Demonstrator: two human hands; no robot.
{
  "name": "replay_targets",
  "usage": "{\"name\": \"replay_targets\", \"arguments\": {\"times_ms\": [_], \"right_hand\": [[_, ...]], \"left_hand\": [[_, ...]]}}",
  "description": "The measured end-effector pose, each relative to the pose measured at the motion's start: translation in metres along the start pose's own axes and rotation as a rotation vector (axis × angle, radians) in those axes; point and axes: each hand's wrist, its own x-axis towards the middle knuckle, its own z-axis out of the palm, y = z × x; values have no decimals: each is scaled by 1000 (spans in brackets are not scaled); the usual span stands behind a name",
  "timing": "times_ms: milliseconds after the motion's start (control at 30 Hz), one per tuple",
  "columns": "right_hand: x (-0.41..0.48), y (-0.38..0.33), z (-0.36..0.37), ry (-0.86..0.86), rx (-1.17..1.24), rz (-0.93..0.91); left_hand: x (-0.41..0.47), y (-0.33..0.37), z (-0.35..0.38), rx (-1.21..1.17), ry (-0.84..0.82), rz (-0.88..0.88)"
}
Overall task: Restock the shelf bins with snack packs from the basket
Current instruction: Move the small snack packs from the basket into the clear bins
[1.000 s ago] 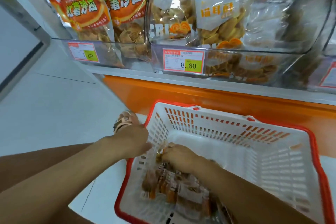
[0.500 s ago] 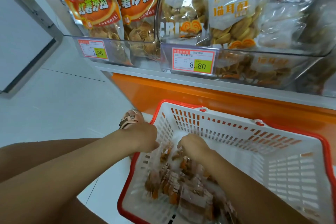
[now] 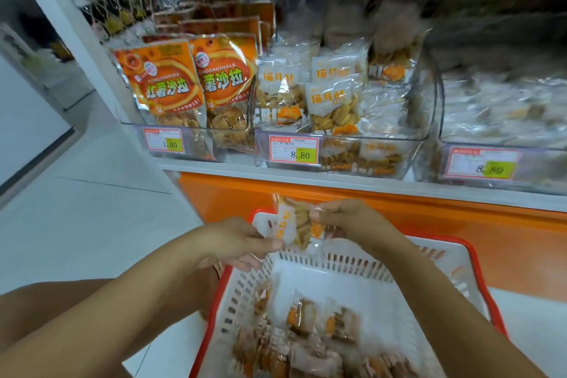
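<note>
A clear snack pack (image 3: 294, 222) with orange print and yellow crisps hangs above the far rim of the white basket (image 3: 346, 261) with a red rim. My left hand (image 3: 242, 242) pinches its lower left corner. My right hand (image 3: 352, 218) grips its right edge. Several more clear packs (image 3: 310, 341) lie in the near part of the basket. Straight ahead, the middle clear shelf bin (image 3: 408, 156) holds the same kind of packs behind an 8.80 price tag (image 3: 294, 153).
A left bin (image 3: 135, 129) holds orange pouches (image 3: 162, 83). A right bin (image 3: 503, 138) holds blurred clear packs. An orange panel (image 3: 383, 212) runs under the white shelf edge. A white upright post (image 3: 70, 24) stands at left, with pale floor beyond.
Both hands were down among the packs in the basket. They have risen with one pack between them, above the basket's far rim. The view has tilted up toward the shelf.
</note>
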Motion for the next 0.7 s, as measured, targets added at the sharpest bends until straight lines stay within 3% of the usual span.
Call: {"name": "replay_targets", "arguments": {"times_ms": [100,200,433,567,700], "right_hand": [[-18,-19,-3,-56,109,-43],[-35,-37,-5,-50,-37,-78],[-62,-71,-9,157,-288,-191],[-68,-94,-20,215,-275,-235],[-72,-117,-47,403,-177,-299]], "left_hand": [[-19,17,0,-201,16,143],[-32,32,0,-281,74,251],[-53,58,-1,-210,147,466],[-56,78,-7,-200,166,578],[-54,100,-18,-165,304,685]]}}
